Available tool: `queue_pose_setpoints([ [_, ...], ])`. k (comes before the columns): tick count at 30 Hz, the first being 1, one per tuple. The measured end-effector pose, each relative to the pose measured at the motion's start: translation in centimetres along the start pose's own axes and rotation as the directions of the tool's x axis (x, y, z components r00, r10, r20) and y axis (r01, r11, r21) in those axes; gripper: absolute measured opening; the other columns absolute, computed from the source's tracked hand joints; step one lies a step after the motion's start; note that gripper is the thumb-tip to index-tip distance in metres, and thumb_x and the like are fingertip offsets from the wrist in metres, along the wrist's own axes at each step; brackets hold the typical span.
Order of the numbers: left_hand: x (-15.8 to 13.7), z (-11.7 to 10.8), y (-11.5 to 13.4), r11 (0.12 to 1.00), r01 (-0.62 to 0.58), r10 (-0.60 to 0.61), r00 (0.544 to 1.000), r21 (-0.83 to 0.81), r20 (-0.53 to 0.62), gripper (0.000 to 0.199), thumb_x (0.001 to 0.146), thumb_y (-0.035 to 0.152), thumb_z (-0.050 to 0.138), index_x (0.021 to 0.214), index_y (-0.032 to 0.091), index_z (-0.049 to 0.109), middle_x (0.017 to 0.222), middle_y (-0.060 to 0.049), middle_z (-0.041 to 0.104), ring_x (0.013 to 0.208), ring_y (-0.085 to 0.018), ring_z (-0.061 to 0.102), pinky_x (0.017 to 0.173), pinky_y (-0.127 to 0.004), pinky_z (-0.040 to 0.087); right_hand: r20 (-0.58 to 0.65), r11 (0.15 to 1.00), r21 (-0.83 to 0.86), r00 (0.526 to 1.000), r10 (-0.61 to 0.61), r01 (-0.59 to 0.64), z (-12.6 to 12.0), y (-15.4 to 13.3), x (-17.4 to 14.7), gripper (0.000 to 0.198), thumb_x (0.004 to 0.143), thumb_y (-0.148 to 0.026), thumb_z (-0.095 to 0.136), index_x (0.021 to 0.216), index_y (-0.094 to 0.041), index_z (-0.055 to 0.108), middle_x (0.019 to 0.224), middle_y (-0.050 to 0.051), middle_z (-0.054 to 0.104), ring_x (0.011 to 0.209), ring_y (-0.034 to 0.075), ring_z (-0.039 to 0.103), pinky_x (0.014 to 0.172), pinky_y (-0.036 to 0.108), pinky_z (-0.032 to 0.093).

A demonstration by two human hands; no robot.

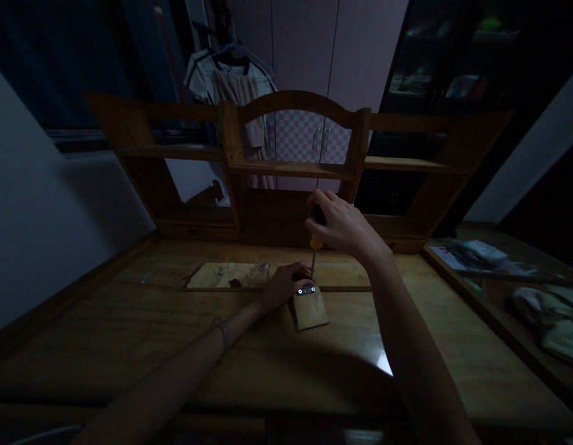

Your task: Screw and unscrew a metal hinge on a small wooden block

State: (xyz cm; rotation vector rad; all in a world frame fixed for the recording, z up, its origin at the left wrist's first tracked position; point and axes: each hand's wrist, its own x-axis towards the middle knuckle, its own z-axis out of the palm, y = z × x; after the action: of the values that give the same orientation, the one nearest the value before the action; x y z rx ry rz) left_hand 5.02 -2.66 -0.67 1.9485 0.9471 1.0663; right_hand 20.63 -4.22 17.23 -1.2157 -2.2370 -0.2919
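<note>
My right hand [344, 225] is closed around the yellow handle of a screwdriver [316, 241]. The screwdriver points down, nearly upright, its tip close to my left fingertips. A small metal plate [306, 290] with bright round spots sits along the far edge of a small wooden block [313, 311]. My left hand [282, 285] curls around that far left edge, thumb close to the plate and index finger near the screwdriver's shaft. What lies under the tip is hidden by the fingers.
Behind my hands a long thin board [230, 275] lies across the wooden desk [184, 334]. A small slim object [148, 278] rests at the left. The wooden shelf rack [290, 168] rises at the back. Papers and bags [483, 253] lie on the right, beyond a raised edge.
</note>
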Motion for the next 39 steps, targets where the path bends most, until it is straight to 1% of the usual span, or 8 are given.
queue_pose_setpoints([
  [4,0.10,0.19,-0.34,1.000,-0.002,0.002,1.000,-0.019,-0.010,0.024,0.077,0.021,0.069,0.101,0.019,0.064,0.090,-0.002,0.073,0.086,-0.017,0.070,0.083,-0.029,0.054,-0.019,1.000,-0.024,1.000,-0.006,0.006,0.24,0.07,0.12,0.019,0.088,-0.031,0.045,0.105,-0.022,0.048,0.103,0.008,0.059,0.089,0.023,0.058,0.073,0.034,0.040],
  [11,0.08,0.07,-0.20,1.000,-0.010,0.010,1.000,-0.009,-0.013,0.026,0.076,0.019,0.070,0.102,0.019,0.064,0.090,-0.002,0.073,0.086,-0.017,0.070,0.083,-0.029,0.053,-0.003,1.000,-0.008,1.000,-0.007,0.007,-0.32,-0.03,-0.02,0.021,0.084,-0.027,0.047,0.105,-0.022,0.048,0.105,0.008,0.059,0.091,0.024,0.059,0.075,0.034,0.040],
  [14,0.05,0.00,0.00,1.000,-0.021,0.021,1.000,-0.004,-0.012,0.026,0.076,0.019,0.070,0.101,0.020,0.064,0.090,-0.002,0.073,0.085,-0.017,0.070,0.082,-0.028,0.053,-0.003,1.000,-0.021,1.000,-0.007,0.007,-0.37,-0.06,-0.03,0.021,0.086,-0.030,0.046,0.106,-0.023,0.048,0.106,0.008,0.059,0.091,0.024,0.059,0.075,0.034,0.040],
  [18,0.08,0.08,-0.18,1.000,-0.028,0.028,0.999,-0.003,-0.025,0.025,0.076,0.019,0.070,0.101,0.019,0.064,0.089,-0.002,0.073,0.085,-0.017,0.070,0.083,-0.028,0.053,-0.039,0.999,-0.047,0.999,-0.006,0.004,0.00,0.11,0.13,0.020,0.089,-0.035,0.045,0.105,-0.022,0.048,0.102,0.008,0.061,0.090,0.024,0.059,0.074,0.034,0.039],
  [23,0.12,0.10,-0.38,0.999,-0.012,0.012,1.000,-0.030,-0.006,0.027,0.076,0.019,0.070,0.102,0.019,0.064,0.090,-0.002,0.074,0.085,-0.017,0.070,0.083,-0.028,0.054,-0.028,0.999,-0.043,1.000,-0.013,0.012,-0.20,0.25,0.07,0.015,0.086,-0.028,0.047,0.100,-0.022,0.048,0.098,0.007,0.061,0.086,0.022,0.059,0.074,0.032,0.039],
  [27,0.06,-0.06,-0.31,0.999,0.007,-0.007,1.000,-0.049,0.009,0.027,0.077,0.018,0.069,0.104,0.018,0.064,0.091,-0.003,0.074,0.088,-0.018,0.070,0.083,-0.028,0.054,-0.007,1.000,-0.009,1.000,0.001,-0.001,-0.64,0.17,-0.04,0.019,0.084,-0.031,0.048,0.100,-0.021,0.046,0.100,0.007,0.061,0.087,0.023,0.059,0.073,0.032,0.039],
  [32,0.06,0.00,-0.65,0.994,0.033,-0.031,0.999,-0.103,0.022,0.028,0.078,0.019,0.068,0.105,0.019,0.063,0.091,-0.003,0.074,0.087,-0.018,0.071,0.083,-0.029,0.055,-0.028,1.000,-0.024,1.000,0.008,-0.008,-0.33,0.32,0.03,0.021,0.087,-0.035,0.046,0.103,-0.021,0.047,0.096,0.008,0.064,0.086,0.024,0.060,0.072,0.032,0.039],
  [39,0.07,0.01,-0.49,0.993,0.031,-0.028,0.999,-0.115,0.023,0.024,0.080,0.014,0.063,0.104,0.019,0.063,0.089,-0.002,0.074,0.087,-0.017,0.071,0.082,-0.027,0.055,-0.040,0.999,0.035,0.999,-0.009,0.011,-0.09,0.61,0.15,0.018,0.084,-0.025,0.048,0.101,-0.021,0.048,0.098,0.007,0.062,0.087,0.022,0.059,0.074,0.031,0.039],
])
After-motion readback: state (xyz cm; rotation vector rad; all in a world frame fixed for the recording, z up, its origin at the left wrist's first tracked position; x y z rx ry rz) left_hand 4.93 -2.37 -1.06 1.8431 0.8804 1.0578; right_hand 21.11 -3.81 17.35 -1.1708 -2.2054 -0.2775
